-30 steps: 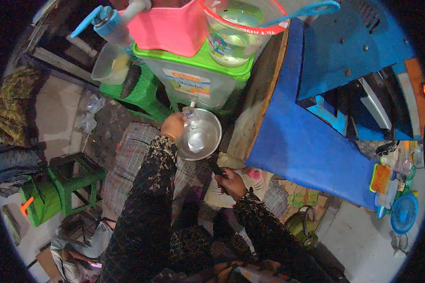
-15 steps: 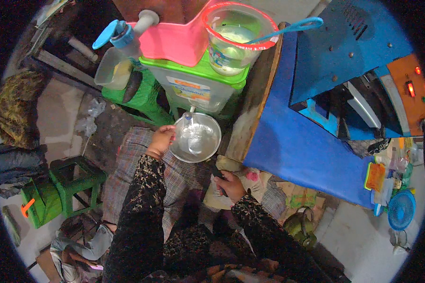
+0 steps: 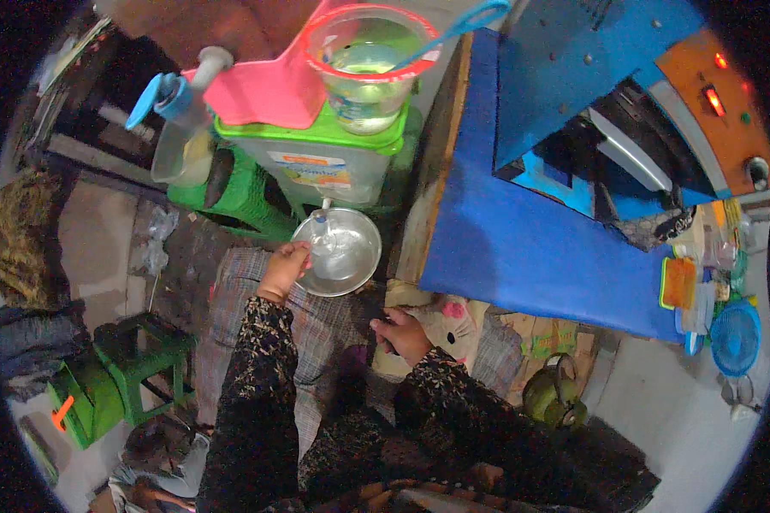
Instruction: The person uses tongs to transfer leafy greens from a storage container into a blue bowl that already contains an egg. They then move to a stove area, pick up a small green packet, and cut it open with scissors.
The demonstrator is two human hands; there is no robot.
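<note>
A shiny metal bowl (image 3: 344, 272) is under the small spout (image 3: 325, 205) of a clear plastic container with a green lid (image 3: 312, 175). Clear liquid shows in the bowl. My left hand (image 3: 282, 272) is closed at the bowl's left rim, fingertips overlapping its edge. Lower and to the right, apart from the bowl, my right hand (image 3: 404, 335) has its fingers curled; what they hold, if anything, is hidden in shadow. Beneath both hands lie a checked cloth (image 3: 239, 299) and a light cloth with a printed pattern (image 3: 462, 333).
On the container stand a pink plastic piece (image 3: 265, 94) and a clear bucket with a red rim (image 3: 364, 98), a blue handle leaning in it. A blue-covered table (image 3: 496, 248) carries a blue machine (image 3: 556, 94) at right. Green stools (image 3: 141, 363) and a kettle (image 3: 552, 395) are lower down.
The whole view has shifted, so the container and machine appear further left. My left hand stays at the bowl. A dark object visible in my right hand earlier no longer shows clearly.
</note>
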